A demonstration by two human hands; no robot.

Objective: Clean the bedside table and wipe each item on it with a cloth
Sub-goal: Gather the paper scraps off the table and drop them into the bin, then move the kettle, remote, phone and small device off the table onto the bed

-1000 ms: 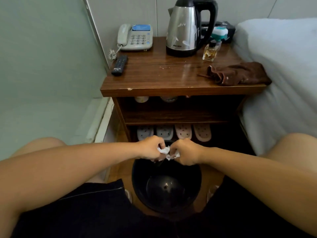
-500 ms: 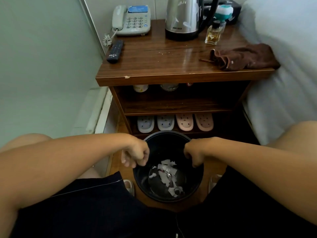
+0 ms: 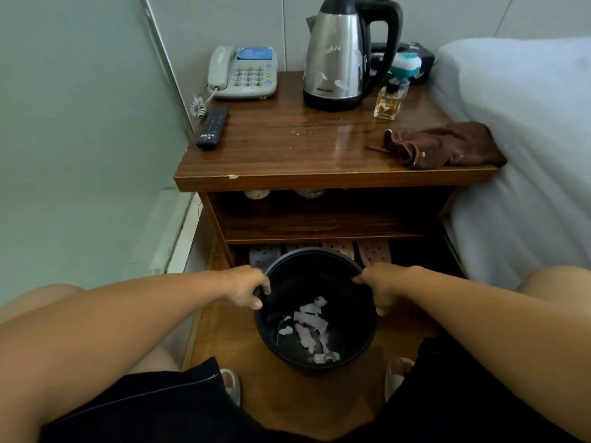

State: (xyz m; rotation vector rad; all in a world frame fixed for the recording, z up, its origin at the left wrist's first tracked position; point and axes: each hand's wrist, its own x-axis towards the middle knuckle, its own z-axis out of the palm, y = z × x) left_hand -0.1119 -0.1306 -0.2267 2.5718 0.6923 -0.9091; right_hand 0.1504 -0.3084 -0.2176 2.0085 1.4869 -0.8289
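A black waste bin (image 3: 348, 353) stands on the floor in front of the wooden bedside table (image 3: 287, 155), with torn white paper scraps (image 3: 308, 327) at its bottom. My left hand (image 3: 246, 287) grips the bin's left rim and my right hand (image 3: 377, 287) grips its right rim. On the tabletop lie a brown cloth (image 3: 444, 143) at the front right, a black remote (image 3: 212, 127), a grey telephone (image 3: 243, 73), a steel kettle (image 3: 339, 55) and a small perfume bottle (image 3: 388, 100). A few crumbs (image 3: 300, 132) dot the middle of the top.
A bed with white bedding (image 3: 524, 139) presses against the table's right side, and a wall (image 3: 80, 123) closes the left. Slippers (image 3: 372, 251) sit under the table behind the bin. Cups (image 3: 257, 194) stand on the shelf. A teal-capped item (image 3: 406, 63) and dark box (image 3: 415, 54) sit behind the kettle.
The paper scraps dropped from my hands into the bin. Both hands then parted and took hold of the bin's rim on either side.
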